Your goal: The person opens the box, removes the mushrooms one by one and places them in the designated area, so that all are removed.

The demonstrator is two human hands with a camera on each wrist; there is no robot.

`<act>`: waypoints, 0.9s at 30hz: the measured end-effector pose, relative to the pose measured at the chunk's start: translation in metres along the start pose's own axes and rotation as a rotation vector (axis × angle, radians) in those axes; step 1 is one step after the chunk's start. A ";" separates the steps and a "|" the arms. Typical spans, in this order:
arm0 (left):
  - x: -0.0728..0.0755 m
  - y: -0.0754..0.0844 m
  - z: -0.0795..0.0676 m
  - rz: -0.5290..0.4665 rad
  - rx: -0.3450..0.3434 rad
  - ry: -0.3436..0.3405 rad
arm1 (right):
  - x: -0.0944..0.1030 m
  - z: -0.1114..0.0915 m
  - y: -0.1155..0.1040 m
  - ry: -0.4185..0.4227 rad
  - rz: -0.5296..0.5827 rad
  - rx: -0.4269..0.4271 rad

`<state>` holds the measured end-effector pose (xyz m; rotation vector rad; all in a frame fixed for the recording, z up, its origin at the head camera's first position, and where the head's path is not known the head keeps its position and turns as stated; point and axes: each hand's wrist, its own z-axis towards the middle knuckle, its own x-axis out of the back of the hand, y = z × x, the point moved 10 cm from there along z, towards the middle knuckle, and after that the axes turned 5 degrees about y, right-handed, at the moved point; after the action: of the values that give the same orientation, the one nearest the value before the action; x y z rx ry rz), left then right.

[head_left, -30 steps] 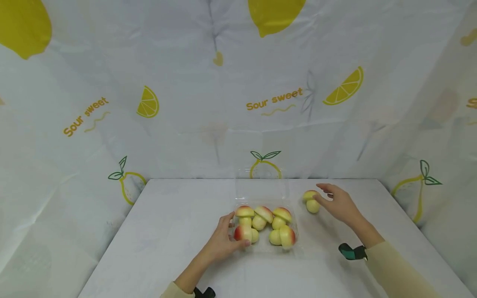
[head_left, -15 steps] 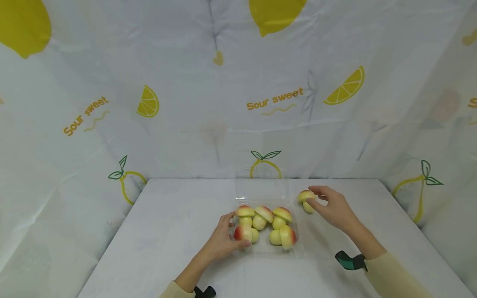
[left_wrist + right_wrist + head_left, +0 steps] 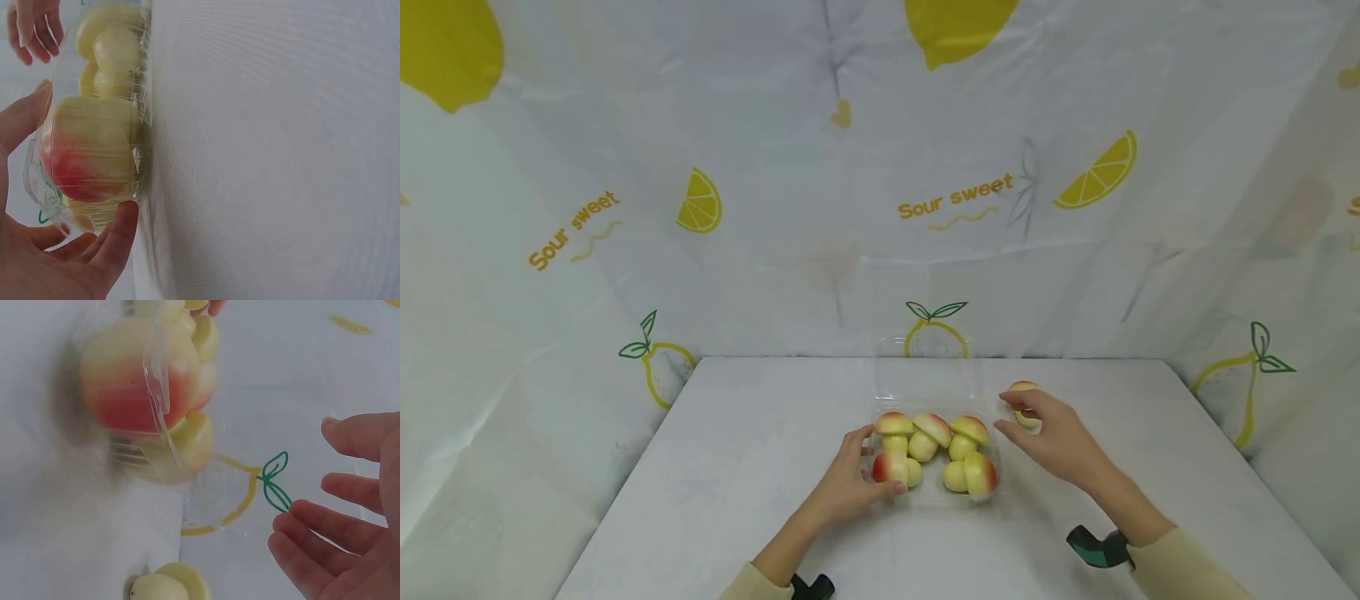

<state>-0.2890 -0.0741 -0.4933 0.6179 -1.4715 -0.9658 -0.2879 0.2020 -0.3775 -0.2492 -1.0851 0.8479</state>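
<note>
A clear plastic clamshell box (image 3: 940,505) stands on the table with its lid (image 3: 928,379) raised at the back. Several toy mushrooms (image 3: 931,430), yellow with reddish caps, lie in it. My left hand (image 3: 847,483) grips the box's left side, thumb at the front; in the left wrist view a mushroom (image 3: 94,147) shows through the wall. To the right of the box, my right hand (image 3: 1052,433) hovers with its fingers apart and nothing between them. Behind it, partly hidden, another mushroom (image 3: 1028,421) is on the table; the right wrist view shows it too (image 3: 164,589).
The white-covered table (image 3: 760,433) ends at a white backdrop (image 3: 790,275) printed with lemons and lettering. Inside the box, a gap lies between the two front mushrooms. Dark straps (image 3: 1097,546) sit at the wrists.
My right hand has come away from the loose mushroom, moving left and nearer, and now covers part of it. The mushroom has shifted only slightly. My left hand keeps its hold on the box.
</note>
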 end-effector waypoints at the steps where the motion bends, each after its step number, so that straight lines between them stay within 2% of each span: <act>1: 0.000 0.000 0.000 -0.001 0.001 -0.001 | -0.002 -0.001 -0.001 -0.005 0.001 -0.001; 8: -0.002 -0.001 0.002 -0.013 -0.006 -0.014 | -0.013 -0.011 -0.006 -0.040 -0.032 -0.006; 20: -0.002 -0.003 0.001 0.006 -0.006 -0.003 | -0.045 -0.025 -0.008 -0.161 -0.077 -0.041; 27: -0.001 -0.003 0.001 0.006 0.002 0.004 | -0.056 -0.031 -0.007 -0.214 -0.148 -0.066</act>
<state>-0.2903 -0.0745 -0.4962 0.6163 -1.4697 -0.9582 -0.2692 0.1641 -0.4255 -0.1334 -1.3169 0.7182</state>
